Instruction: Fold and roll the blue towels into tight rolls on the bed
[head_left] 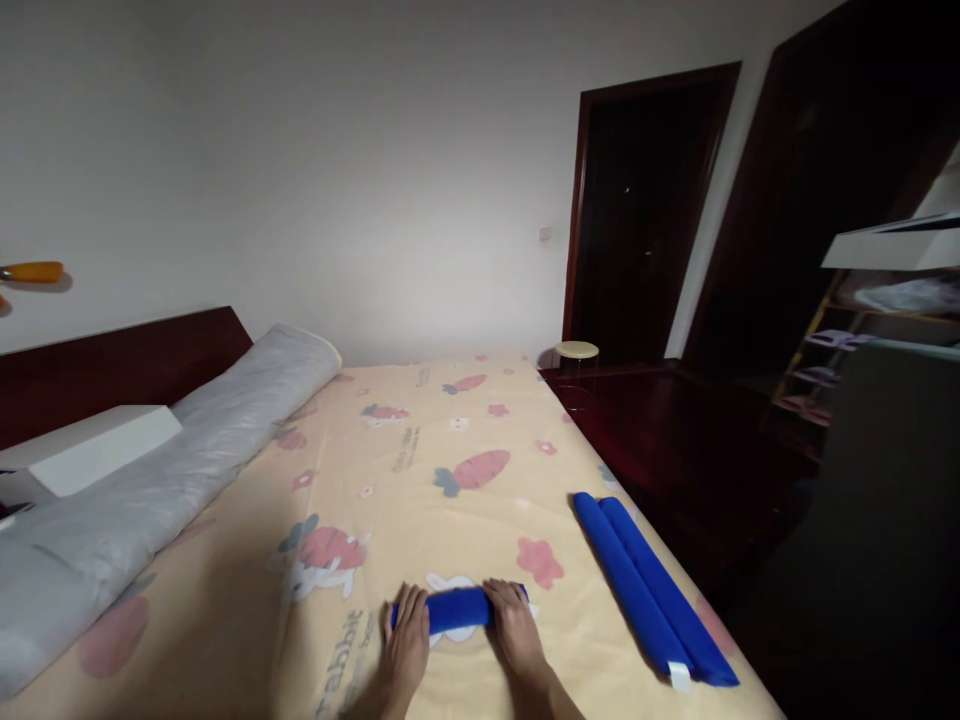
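A short blue fabric roll [459,610] lies crosswise on the patterned bed sheet [420,480], over a printed white rabbit. My left hand [409,632] is curled over its left end, fingers pointing away from me. Over the right end, my right hand [513,620] wraps its fingers in the same way. Between the hands the middle of the roll shows, and its undersurface is hidden. To the right, near the bed's edge, lies a long blue padded fabric piece [645,590] folded into two side-by-side strips, with a white tag [679,676] at its near end. Neither hand touches it.
A grey rolled quilt or mat [187,470] runs along the left side by the dark headboard [112,370], with a white box [105,450] on it. Beyond the bed's right edge are a round stool [577,350], a dark door [652,220] and a cluttered shelf [821,340].
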